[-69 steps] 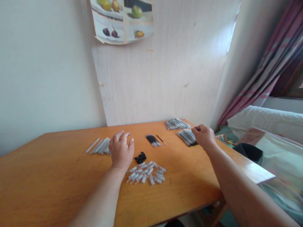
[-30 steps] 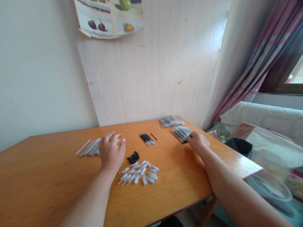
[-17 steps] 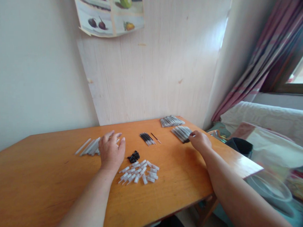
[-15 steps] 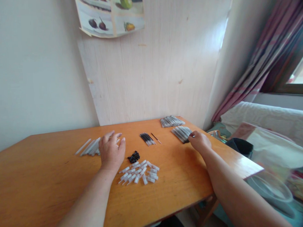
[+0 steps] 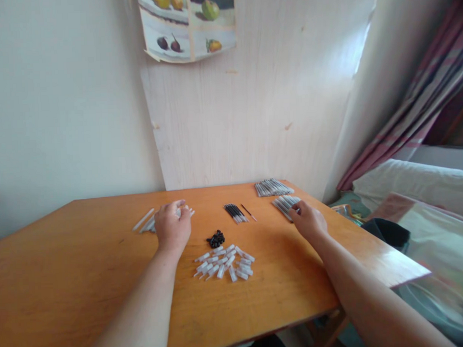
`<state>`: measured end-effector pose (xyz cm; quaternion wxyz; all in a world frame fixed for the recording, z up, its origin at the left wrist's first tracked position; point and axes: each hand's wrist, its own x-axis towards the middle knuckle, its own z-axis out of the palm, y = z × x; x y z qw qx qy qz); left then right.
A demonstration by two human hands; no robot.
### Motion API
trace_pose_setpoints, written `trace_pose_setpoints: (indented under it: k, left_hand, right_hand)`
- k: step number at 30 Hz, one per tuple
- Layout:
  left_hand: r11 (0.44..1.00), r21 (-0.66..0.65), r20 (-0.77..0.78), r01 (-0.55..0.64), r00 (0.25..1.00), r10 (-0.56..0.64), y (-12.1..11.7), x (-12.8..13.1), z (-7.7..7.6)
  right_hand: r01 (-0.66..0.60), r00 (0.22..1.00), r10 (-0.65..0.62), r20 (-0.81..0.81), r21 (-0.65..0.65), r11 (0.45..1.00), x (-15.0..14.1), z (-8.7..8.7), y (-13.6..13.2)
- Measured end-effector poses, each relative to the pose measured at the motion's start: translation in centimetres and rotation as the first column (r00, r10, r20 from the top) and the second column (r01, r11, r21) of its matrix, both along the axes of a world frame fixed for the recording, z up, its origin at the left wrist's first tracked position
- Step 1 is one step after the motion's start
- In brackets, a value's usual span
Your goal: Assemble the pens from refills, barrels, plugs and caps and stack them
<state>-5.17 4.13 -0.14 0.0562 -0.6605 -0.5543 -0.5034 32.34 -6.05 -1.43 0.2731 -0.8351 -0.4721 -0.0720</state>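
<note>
Shifting left over the table point(image 5: 86, 259) since half a second ago, the left hand point(image 5: 174, 223) is curling its fingers, thumb closer in; I cannot tell whether it is pinching anything. At right, the right hand point(image 5: 309, 220) is bunching its fingertips at the near pen pile point(image 5: 283, 207), its grip being hidden. Another pen pile point(image 5: 273, 187) is lying farther back. Whitish tubes point(image 5: 146, 224) are lying far left, partly behind the left hand. White tips point(image 5: 232, 273) are lying scattered near the middle, black refills point(image 5: 233, 213) beyond, black caps point(image 5: 216, 239) between.
</note>
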Motion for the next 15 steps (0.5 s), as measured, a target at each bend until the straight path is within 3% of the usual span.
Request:
trace_pose_setpoints:
  k: [6, 11, 15]
  left_hand:
    - [0.971, -0.217, 0.11, -0.097, 0.986, 0.123, 1.7, -2.9, -1.2]
    - [0.881, -0.408, -0.151, -0.24, 0.969, 0.194, 1.0, -3.0, -1.1]
    - [0.833, -0.456, -0.312, -0.313, 0.933, 0.18, 0.3, -2.4, -0.8]
  right_hand:
    - [-0.174, 0.982, 0.167, 0.087, 0.074, 0.982, -3.0, -0.5, 0.1]
    - [-0.293, 0.95, 0.273, 0.153, 0.123, 0.948, -4.9, -1.2, 0.2]
    - [-0.378, 0.919, 0.349, 0.183, 0.162, 0.912, -6.1, -1.3, 0.4]
